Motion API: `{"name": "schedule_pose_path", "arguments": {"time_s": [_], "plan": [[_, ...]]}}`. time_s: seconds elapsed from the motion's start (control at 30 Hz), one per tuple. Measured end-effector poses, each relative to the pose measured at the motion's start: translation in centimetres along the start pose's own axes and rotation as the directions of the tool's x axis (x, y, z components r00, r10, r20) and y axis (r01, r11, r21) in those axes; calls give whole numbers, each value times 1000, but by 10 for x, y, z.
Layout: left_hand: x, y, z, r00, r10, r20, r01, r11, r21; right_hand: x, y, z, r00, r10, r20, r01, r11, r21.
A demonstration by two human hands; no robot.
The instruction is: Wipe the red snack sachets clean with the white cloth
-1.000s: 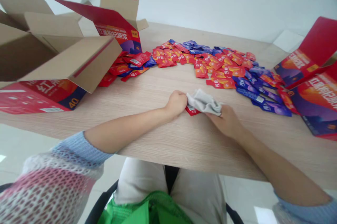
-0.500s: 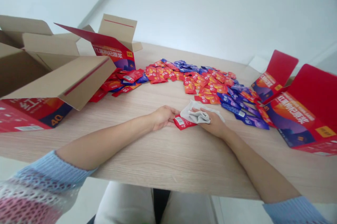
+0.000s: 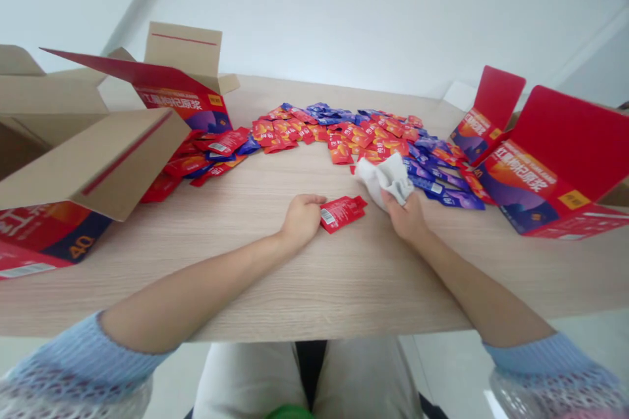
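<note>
A red sachet lies flat on the wooden table in front of me. My left hand is closed and pinches the sachet's left end against the table. My right hand is closed on a crumpled white cloth, held just off the sachet's right end. Behind both hands a wide spread of several red and blue sachets covers the table's far half.
An open brown carton with raised flaps stands at the left, next to a red printed box. Two open red boxes stand at the right. The table's near edge runs below my forearms.
My right hand has lifted the cloth off the red sachet and drawn it to the right, uncovering the sachet. My left hand stays on the sachet's end. The camera view has tilted.
</note>
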State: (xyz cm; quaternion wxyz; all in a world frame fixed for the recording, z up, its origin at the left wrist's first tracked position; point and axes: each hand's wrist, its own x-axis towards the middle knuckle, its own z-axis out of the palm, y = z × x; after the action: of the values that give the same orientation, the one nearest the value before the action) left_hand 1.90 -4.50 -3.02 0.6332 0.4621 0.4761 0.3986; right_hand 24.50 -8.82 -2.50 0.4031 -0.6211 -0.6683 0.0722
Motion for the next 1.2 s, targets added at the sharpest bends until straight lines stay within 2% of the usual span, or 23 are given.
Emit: {"name": "schedule_pose_path", "arguments": {"time_s": [0.03, 0.07, 0.1, 0.13, 0.2, 0.23, 0.37, 0.47, 0.63, 0.8, 0.97, 1.03, 1.1, 1.17, 1.2], "plan": [[0, 1, 0, 1000, 1, 24, -1, 1000, -13, -5, -10, 6, 993, -61, 103, 60, 998, 9], [0, 3, 0, 998, -1, 60, 3, 999, -32, -9, -21, 11, 963, -157, 218, 154, 988, 27], [-1, 6, -1, 995, -4, 96, 10, 999, -54, -11, -30, 16, 917, -278, 288, 273, 960, 56], [-2, 8, -1, 992, -9, 127, 19, 997, -75, -13, -37, 19, 835, -397, 382, 396, 914, 85], [-6, 10, -2, 987, 1, 162, 19, 992, -124, -13, -46, 22, 736, -503, 453, 516, 850, 107], [-7, 10, -2, 985, 21, 170, 4, 989, -149, -11, -48, 22, 717, -514, 472, 537, 838, 97], [-9, 5, -1, 980, 94, 176, -56, 976, -210, -2, -43, 19, 734, -464, 495, 527, 850, 15], [-10, 7, 2, 989, 68, 130, -43, 982, -186, 4, -38, 16, 769, -412, 489, 500, 864, -60], [-14, 21, 3, 998, -47, 32, 50, 993, -111, 14, -30, 11, 873, -228, 431, 376, 877, -297], [-17, 26, 0, 999, -29, -25, 28, 999, -46, 20, -23, 10, 915, -125, 383, 296, 853, -430], [-13, 31, -4, 992, -120, -46, 117, 991, -64, 25, -4, -1, 970, 20, 244, 118, 834, -539], [-11, 34, -7, 986, -164, -1, 164, 985, -54, 25, 0, -8, 985, 87, 150, 6, 848, -530], [-8, 36, -9, 978, -197, 66, 199, 979, -33, 22, -4, -13, 992, 114, 47, -82, 897, -435], [-6, 36, -11, 973, -210, 94, 212, 977, -17, 15, -15, -13, 997, 71, 4, -66, 954, -291], [-4, 35, -11, 972, -211, 105, 214, 977, -12, 11, -22, -11, 999, 23, 24, -17, 974, -227]]}}
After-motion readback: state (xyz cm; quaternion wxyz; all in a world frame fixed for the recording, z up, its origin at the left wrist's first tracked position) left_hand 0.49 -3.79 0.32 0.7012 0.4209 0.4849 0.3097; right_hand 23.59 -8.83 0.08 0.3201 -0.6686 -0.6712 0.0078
